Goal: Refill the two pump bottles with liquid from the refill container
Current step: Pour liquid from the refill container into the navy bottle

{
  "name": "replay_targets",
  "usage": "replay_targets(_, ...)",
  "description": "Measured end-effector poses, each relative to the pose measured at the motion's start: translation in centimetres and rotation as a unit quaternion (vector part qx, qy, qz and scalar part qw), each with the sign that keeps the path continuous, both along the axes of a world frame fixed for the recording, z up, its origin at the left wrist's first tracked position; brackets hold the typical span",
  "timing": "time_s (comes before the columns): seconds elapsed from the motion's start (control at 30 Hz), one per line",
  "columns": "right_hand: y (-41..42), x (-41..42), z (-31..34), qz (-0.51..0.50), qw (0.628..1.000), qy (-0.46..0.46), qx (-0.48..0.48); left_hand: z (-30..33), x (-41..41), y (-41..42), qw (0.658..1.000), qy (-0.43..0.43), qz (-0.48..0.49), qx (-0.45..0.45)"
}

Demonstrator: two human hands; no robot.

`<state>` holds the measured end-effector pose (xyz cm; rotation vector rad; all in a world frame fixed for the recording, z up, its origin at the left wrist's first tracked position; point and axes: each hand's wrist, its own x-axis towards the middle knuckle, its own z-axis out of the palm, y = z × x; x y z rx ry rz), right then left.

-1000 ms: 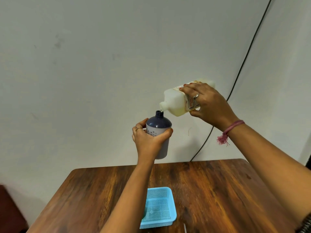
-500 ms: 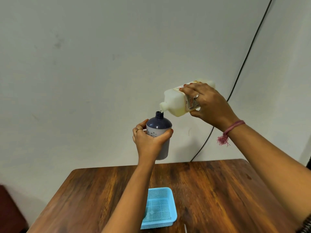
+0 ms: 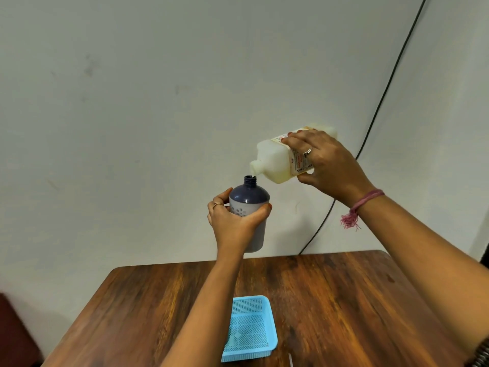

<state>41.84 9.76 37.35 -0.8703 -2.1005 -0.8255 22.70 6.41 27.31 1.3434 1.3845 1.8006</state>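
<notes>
Almost nothing has moved over the last second: my left hand (image 3: 232, 221) keeps its grip clenched round the bottle (image 3: 248, 207), holding it upright in the air above the worktop (image 3: 344, 300), and my right hand (image 3: 328, 165) stays wrapped round the refill (image 3: 280, 160), tipped on its side with its mouth just over the bottle's open neck. The tilt looks the same as before, perhaps a shade steeper. A thin pale thread seems to run from mouth to neck, though it is too fine to be sure of.

I take that steadiness to mean the pour is under way and going slowly. The pale liquid lies along the lower side of the refill, so plenty is left. The bottle is dark, and I cannot see how full it is. The second bottle is out of view, so at best I am partway through. A blue basket (image 3: 250, 329) sits on the worktop below.
</notes>
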Motion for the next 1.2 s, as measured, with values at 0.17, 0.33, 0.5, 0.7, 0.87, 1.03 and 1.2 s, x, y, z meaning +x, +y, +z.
replay_targets(0.17, 0.07, 0.1, 0.08, 0.001, 1.0, -0.005, -0.002, -0.16, 0.06, 0.11, 1.0, 0.003, 0.001, -0.003)
replay_targets(0.33, -0.02, 0.06, 0.1, 0.004, 1.0, -0.006, 0.002, -0.14, 0.05, -0.04, 1.0, 0.0, 0.003, -0.001)
replay_targets(0.5, -0.06, 0.11, 0.05, 0.002, 1.0, -0.007, 0.003, -0.08, 0.15, -0.15, 1.0, 0.001, 0.001, 0.0)
replay_targets(0.7, -0.03, 0.36, 0.09, 0.0, 1.0, -0.009, 0.002, 0.08, 0.43, -0.24, 1.0, 0.004, -0.001, 0.0)
replay_targets(0.87, -0.17, 0.53, 0.04, -0.001, 1.0, -0.009, 0.002, 0.0, 0.5, -0.38, 1.0, 0.006, -0.001, -0.001)
replay_targets(1.03, -0.26, 0.54, 0.09, 0.001, 1.0, -0.007, 0.006, 0.05, 0.63, -0.44, 1.0, 0.006, -0.002, -0.003)
replay_targets(1.2, -0.12, 0.58, 0.09, 0.001, 1.0, -0.008, 0.003, 0.05, 0.6, -0.4, 1.0, 0.001, 0.0, -0.001)
